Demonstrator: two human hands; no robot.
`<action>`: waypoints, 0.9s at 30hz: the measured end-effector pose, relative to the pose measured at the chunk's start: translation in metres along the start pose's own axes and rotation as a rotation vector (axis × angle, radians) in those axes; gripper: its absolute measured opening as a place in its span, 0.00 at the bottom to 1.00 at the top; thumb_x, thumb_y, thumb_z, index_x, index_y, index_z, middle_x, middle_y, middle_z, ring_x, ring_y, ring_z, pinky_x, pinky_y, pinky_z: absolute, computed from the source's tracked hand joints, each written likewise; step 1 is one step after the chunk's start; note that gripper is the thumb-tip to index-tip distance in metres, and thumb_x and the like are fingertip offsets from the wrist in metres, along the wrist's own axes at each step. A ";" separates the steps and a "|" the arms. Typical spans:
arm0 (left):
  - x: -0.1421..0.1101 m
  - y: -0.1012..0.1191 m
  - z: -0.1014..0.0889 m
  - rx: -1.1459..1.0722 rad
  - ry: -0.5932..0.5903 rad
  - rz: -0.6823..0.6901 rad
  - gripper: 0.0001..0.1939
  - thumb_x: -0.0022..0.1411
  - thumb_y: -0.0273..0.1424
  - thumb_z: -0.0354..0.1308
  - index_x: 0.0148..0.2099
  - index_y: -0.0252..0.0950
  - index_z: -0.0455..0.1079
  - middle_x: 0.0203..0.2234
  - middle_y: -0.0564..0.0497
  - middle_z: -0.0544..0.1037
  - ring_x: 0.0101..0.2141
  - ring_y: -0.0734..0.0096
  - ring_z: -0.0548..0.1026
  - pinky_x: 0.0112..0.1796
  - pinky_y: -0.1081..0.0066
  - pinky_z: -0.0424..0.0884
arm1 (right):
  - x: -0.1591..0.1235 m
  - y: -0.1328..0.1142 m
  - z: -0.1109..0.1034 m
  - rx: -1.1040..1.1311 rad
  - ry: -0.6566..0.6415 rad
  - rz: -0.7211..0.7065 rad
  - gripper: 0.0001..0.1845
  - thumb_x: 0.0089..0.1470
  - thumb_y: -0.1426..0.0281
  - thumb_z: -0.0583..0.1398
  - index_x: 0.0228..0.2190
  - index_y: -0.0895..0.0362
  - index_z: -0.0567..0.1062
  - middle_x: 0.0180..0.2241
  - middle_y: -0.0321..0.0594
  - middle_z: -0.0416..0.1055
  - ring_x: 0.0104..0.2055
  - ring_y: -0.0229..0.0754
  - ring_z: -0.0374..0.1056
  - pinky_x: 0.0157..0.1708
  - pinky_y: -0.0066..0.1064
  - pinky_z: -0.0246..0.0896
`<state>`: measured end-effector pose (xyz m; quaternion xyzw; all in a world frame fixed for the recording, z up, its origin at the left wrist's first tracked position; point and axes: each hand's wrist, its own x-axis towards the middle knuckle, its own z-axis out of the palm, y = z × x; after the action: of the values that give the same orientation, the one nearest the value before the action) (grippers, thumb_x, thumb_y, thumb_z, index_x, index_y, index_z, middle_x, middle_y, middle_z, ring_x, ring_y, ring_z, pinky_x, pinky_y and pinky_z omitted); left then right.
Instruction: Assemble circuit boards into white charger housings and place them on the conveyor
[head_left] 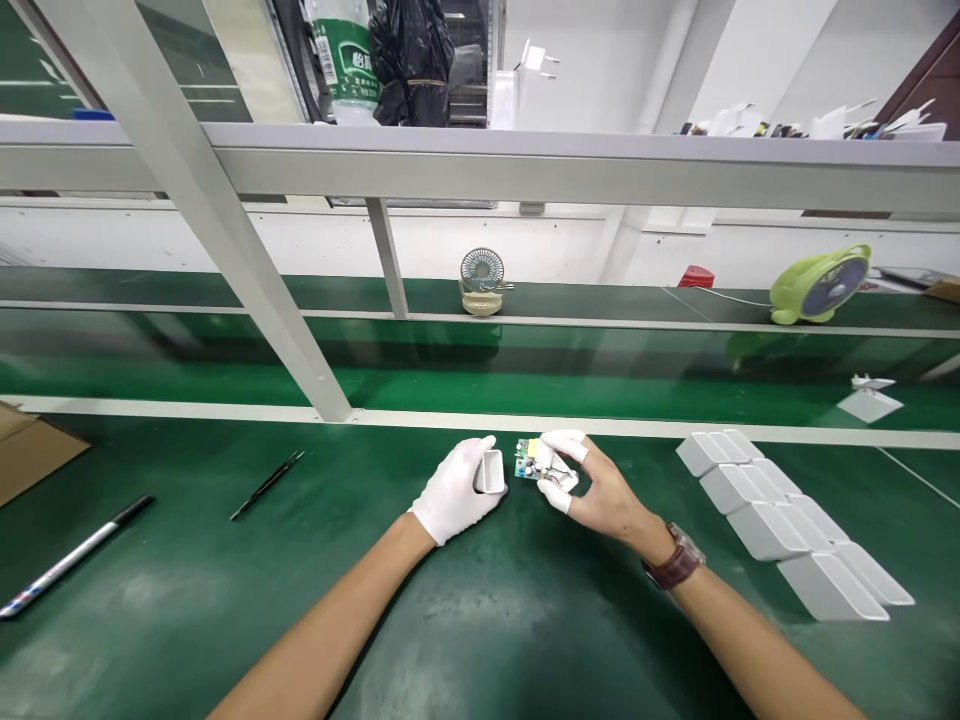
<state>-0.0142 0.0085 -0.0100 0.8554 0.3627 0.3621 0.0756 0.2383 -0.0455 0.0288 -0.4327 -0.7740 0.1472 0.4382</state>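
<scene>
Gloved left hand (455, 490) curled around white casing (491, 472), right hand (592, 488) pinching circuit board (534, 461) just right of casing, forearms converging above green mat (187, 600)

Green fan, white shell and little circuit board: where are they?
green fan (819, 285), head view, on its round grille.
white shell (491, 472), head view, on its side wall.
circuit board (527, 461), head view, on its green face.
</scene>
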 end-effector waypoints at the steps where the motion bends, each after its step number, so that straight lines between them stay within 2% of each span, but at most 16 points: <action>1: -0.001 0.002 0.001 -0.007 0.007 0.037 0.39 0.56 0.30 0.64 0.67 0.41 0.52 0.53 0.40 0.71 0.52 0.53 0.74 0.50 0.55 0.75 | -0.001 -0.004 0.004 0.004 0.027 -0.037 0.32 0.55 0.73 0.62 0.60 0.51 0.63 0.54 0.48 0.66 0.52 0.50 0.70 0.52 0.45 0.70; 3: -0.003 0.006 0.002 -0.021 0.003 0.106 0.40 0.56 0.29 0.64 0.67 0.40 0.50 0.52 0.40 0.71 0.51 0.54 0.74 0.48 0.56 0.76 | -0.007 -0.010 0.012 0.005 0.073 -0.093 0.33 0.57 0.75 0.60 0.62 0.50 0.61 0.56 0.49 0.64 0.53 0.50 0.69 0.51 0.45 0.72; 6: -0.001 0.012 0.001 -0.025 -0.012 0.183 0.38 0.56 0.28 0.63 0.66 0.38 0.51 0.49 0.39 0.73 0.48 0.55 0.76 0.45 0.56 0.77 | -0.017 -0.014 0.019 0.002 0.067 -0.123 0.36 0.58 0.77 0.59 0.64 0.48 0.58 0.56 0.51 0.63 0.51 0.49 0.70 0.47 0.43 0.74; 9: 0.002 0.016 0.001 -0.027 0.014 0.215 0.36 0.56 0.28 0.62 0.64 0.37 0.52 0.45 0.40 0.74 0.44 0.56 0.76 0.42 0.57 0.78 | -0.026 -0.014 0.021 -0.034 0.062 -0.129 0.38 0.58 0.76 0.61 0.65 0.50 0.56 0.56 0.51 0.64 0.55 0.51 0.69 0.50 0.45 0.73; 12: 0.003 0.016 0.002 -0.043 0.019 0.225 0.36 0.55 0.28 0.62 0.64 0.37 0.52 0.43 0.42 0.74 0.41 0.57 0.77 0.40 0.58 0.78 | -0.032 -0.016 0.021 -0.072 0.039 -0.140 0.38 0.58 0.76 0.62 0.65 0.51 0.55 0.58 0.51 0.65 0.57 0.52 0.67 0.52 0.45 0.72; 20: 0.004 0.015 0.004 -0.100 -0.037 0.250 0.35 0.55 0.27 0.61 0.63 0.38 0.53 0.43 0.43 0.75 0.42 0.57 0.77 0.43 0.56 0.76 | -0.036 -0.017 0.019 -0.141 -0.047 -0.198 0.42 0.58 0.78 0.61 0.68 0.53 0.49 0.58 0.53 0.67 0.58 0.53 0.66 0.53 0.49 0.71; 27: 0.006 0.018 0.004 -0.094 -0.063 0.251 0.33 0.55 0.26 0.60 0.61 0.37 0.53 0.39 0.45 0.75 0.41 0.58 0.77 0.41 0.58 0.75 | -0.038 -0.015 0.020 -0.161 -0.090 -0.149 0.42 0.59 0.77 0.60 0.68 0.54 0.48 0.54 0.52 0.69 0.55 0.53 0.69 0.51 0.48 0.73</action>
<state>0.0015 0.0004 -0.0021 0.9005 0.2330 0.3580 0.0812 0.2238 -0.0815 0.0053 -0.4008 -0.8323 0.0710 0.3763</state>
